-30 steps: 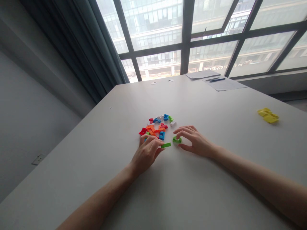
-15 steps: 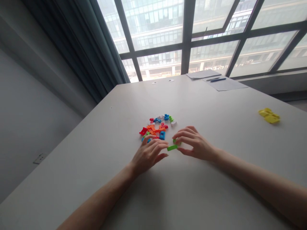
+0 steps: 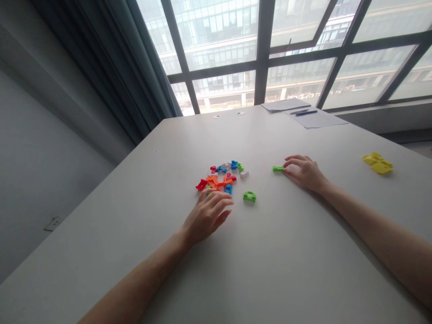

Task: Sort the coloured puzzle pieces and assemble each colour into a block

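Observation:
My right hand (image 3: 304, 172) pinches one end of a small green plastic block (image 3: 278, 169) between thumb and forefinger, right at the tabletop. Fingers apart and with nothing in them, my left hand (image 3: 207, 216) rests by the near edge of a loose heap of small plastic blocks. In that heap are orange blocks (image 3: 213, 181), a red block (image 3: 201, 185), a blue block (image 3: 228, 189) and white ones; my left fingers hide part of it. Between the hands a second green block (image 3: 249, 196), arched with a gap in its middle, lies alone on the table.
Several yellow pieces (image 3: 378, 163) lie in a group on the white table (image 3: 270, 270) at the right. Sheets of paper (image 3: 320, 119) with pens (image 3: 306, 112) on them are at the far edge, below the window. A dark curtain (image 3: 135, 67) hangs at the left.
The green block passed from my left hand to my right hand, which carried it away to the right and farther back. My left hand let go and drew slightly left. The arched green block is uncovered.

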Tool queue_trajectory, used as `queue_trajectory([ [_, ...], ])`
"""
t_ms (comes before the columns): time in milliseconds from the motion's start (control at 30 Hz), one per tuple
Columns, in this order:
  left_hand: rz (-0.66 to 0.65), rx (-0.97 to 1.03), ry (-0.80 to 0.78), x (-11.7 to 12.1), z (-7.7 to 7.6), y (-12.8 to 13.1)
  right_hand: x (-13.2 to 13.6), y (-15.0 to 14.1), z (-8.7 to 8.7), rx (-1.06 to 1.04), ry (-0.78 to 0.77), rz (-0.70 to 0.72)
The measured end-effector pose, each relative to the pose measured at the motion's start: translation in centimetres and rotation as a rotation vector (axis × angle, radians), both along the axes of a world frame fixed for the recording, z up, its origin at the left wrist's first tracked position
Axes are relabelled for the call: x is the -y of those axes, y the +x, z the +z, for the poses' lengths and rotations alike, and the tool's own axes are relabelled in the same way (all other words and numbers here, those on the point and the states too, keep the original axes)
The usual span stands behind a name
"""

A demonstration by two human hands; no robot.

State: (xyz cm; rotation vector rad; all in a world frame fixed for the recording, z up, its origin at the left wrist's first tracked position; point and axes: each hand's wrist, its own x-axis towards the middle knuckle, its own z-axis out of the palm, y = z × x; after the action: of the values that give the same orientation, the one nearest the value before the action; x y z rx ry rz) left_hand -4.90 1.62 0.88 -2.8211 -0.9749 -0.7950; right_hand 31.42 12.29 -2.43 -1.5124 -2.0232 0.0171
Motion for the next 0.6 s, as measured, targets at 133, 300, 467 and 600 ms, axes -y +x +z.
queue_trajectory([
  [133, 0.003, -0.005, -0.004, -0.1, 0.1, 0.0, -0.2, 0.0, -0.4, 0.006, -0.024, -0.014],
  [300, 0.011, 0.003, -0.008, -0.1, 0.0, 0.0, -0.2, -0.2, -0.2, -0.007, -0.02, -0.013],
  [467, 0.01, 0.013, -0.019, -0.1, -0.1, 0.0, 1.9, -3.1, 1.3, -0.036, 0.079, 0.142],
  [600, 0.016, 0.019, -0.03, -0.1, -0.2, 0.0, 4.8, -7.2, 1.9, 0.03, 0.016, 0.405],
])
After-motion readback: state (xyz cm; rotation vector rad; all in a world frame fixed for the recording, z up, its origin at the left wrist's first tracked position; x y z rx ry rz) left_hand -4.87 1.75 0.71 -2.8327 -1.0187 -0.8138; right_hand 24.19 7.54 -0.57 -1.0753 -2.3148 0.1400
